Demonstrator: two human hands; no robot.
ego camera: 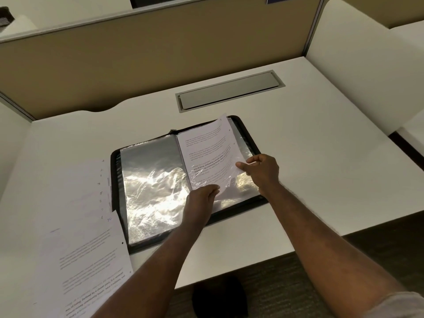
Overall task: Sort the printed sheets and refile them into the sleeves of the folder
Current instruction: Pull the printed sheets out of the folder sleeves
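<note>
A printed sheet stood partly slid into the right-hand sleeve of the open folder on the white table; the right hand pinched its right edge; the left hand pinched the sleeve's opening; more sheets lay just left of the folder.

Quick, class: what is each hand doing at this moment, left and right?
Left hand: pinches the clear sleeve at its lower edge.
Right hand: pinches the right edge of the printed sheet over the folder.
</note>
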